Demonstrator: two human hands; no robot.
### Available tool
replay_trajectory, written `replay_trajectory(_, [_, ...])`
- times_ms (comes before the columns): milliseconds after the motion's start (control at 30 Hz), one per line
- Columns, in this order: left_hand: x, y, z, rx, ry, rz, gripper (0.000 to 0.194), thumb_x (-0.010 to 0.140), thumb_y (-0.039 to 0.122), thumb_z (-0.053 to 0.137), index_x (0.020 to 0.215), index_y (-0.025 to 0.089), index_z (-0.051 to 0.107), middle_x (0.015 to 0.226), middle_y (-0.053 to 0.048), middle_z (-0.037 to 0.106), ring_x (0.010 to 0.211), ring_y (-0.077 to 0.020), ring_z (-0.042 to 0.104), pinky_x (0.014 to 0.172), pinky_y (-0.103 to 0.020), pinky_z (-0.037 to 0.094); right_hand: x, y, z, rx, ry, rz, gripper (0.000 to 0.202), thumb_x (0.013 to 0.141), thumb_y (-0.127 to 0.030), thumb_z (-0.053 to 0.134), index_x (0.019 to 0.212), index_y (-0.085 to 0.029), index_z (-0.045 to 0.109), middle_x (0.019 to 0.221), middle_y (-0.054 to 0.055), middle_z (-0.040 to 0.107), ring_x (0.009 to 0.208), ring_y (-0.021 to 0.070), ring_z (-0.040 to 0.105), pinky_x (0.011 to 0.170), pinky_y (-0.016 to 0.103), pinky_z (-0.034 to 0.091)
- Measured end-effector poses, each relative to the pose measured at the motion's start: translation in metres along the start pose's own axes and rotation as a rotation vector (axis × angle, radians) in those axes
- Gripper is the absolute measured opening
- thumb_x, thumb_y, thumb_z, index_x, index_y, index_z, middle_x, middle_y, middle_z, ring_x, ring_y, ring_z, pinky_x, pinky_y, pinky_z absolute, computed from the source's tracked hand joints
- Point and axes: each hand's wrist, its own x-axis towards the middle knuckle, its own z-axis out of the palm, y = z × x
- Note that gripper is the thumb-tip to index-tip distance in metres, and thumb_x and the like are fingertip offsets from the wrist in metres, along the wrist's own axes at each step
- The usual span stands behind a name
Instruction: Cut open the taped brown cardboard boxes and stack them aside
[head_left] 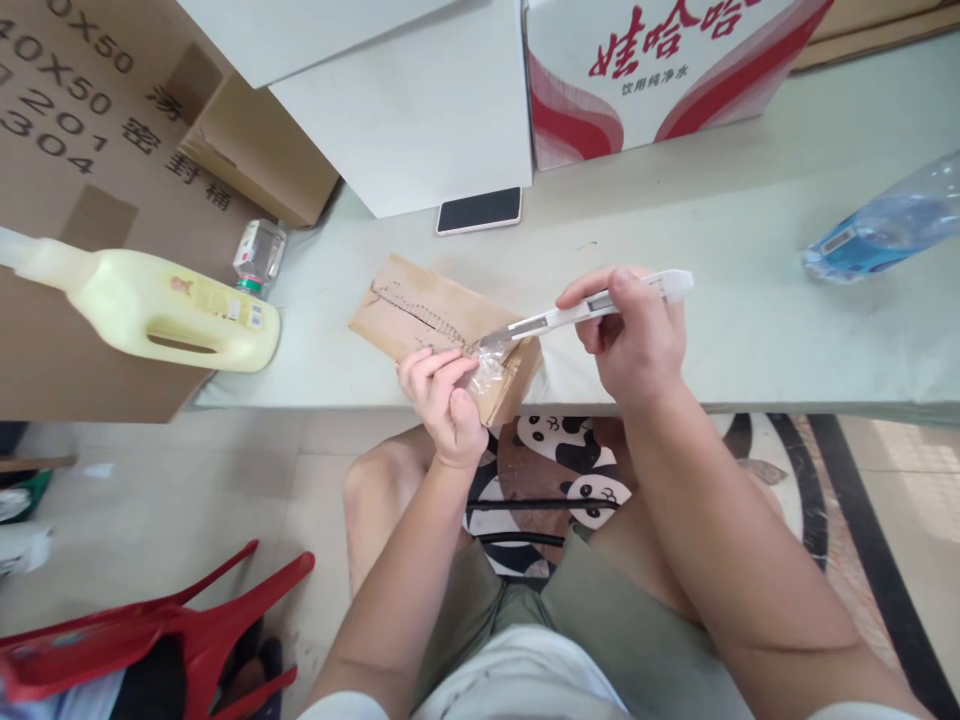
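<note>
A small brown cardboard box (409,297) rests at the table's front edge, its right end tilted toward me. Its top carries dark printed marks and a long dark slit or line. Crumpled clear tape (487,370) bunches near the right end. My left hand (446,400) grips the box's near side, fingertips on the top beside the tape. In my right hand (637,335) is a white utility knife (559,318), its blade pointing left. The blade tip meets the box top by the tape; whether it cuts in is hard to make out.
A phone (480,211) lies behind the box, before white cartons (435,120). Left are a yellow jug (172,310), a small clear bottle (259,255) and large cardboard boxes (97,190). A water bottle (885,225) lies at right. A red chair (187,625) stands on the floor.
</note>
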Motion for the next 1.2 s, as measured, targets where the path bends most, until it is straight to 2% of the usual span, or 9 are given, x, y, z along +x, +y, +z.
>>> replay_trajectory(133, [0.000, 0.001, -0.001, 0.016, -0.018, -0.006, 0.041, 0.101, 0.034, 0.033, 0.093, 0.021, 0.071, 0.096, -0.009, 0.066, 0.110, -0.0266, 0.054, 0.107, -0.049, 0.038, 0.001, 0.002, 0.001, -0.017, -0.003, 0.015, 0.052, 0.094, -0.058, 0.053, 0.067, -0.018, 0.072, 0.040, -0.004, 0.041, 0.037, 0.0070, 0.036, 0.038, 0.023, 0.028])
replay_trajectory(433, [0.000, 0.000, -0.002, 0.035, -0.023, 0.001, 0.042, 0.101, 0.036, 0.032, 0.093, 0.021, 0.071, 0.095, -0.009, 0.065, 0.110, -0.0268, 0.054, 0.105, -0.049, 0.038, -0.003, 0.001, 0.000, -0.055, -0.036, -0.093, 0.047, 0.096, -0.048, 0.056, 0.065, -0.018, 0.074, 0.044, -0.002, 0.047, 0.041, 0.0074, 0.039, 0.042, 0.024, 0.031])
replay_trajectory(733, [0.000, 0.002, -0.004, 0.009, -0.031, -0.002, 0.039, 0.100, 0.034, 0.035, 0.094, 0.022, 0.071, 0.096, -0.009, 0.065, 0.111, -0.0266, 0.053, 0.104, -0.048, 0.039, -0.011, 0.000, -0.002, -0.147, -0.221, -0.188, 0.039, 0.098, -0.039, 0.052, 0.075, -0.019, 0.078, 0.050, -0.001, 0.054, 0.046, 0.0089, 0.046, 0.044, 0.025, 0.031])
replay_trajectory(933, [0.001, 0.003, -0.005, 0.049, -0.054, -0.001, 0.041, 0.101, 0.035, 0.033, 0.092, 0.021, 0.070, 0.094, -0.009, 0.065, 0.110, -0.0264, 0.054, 0.103, -0.048, 0.041, -0.009, -0.005, -0.007, -0.131, -0.103, -0.225, 0.041, 0.096, -0.042, 0.054, 0.069, -0.020, 0.076, 0.047, -0.001, 0.052, 0.041, 0.0085, 0.042, 0.042, 0.025, 0.032])
replay_trajectory(1200, [0.000, 0.002, -0.004, 0.045, -0.032, 0.000, 0.041, 0.101, 0.035, 0.033, 0.093, 0.022, 0.071, 0.094, -0.009, 0.065, 0.110, -0.0260, 0.054, 0.104, -0.046, 0.041, -0.010, -0.002, -0.010, -0.084, -0.108, -0.163, 0.041, 0.095, -0.046, 0.057, 0.071, -0.020, 0.077, 0.049, 0.000, 0.056, 0.043, 0.0086, 0.043, 0.044, 0.025, 0.036])
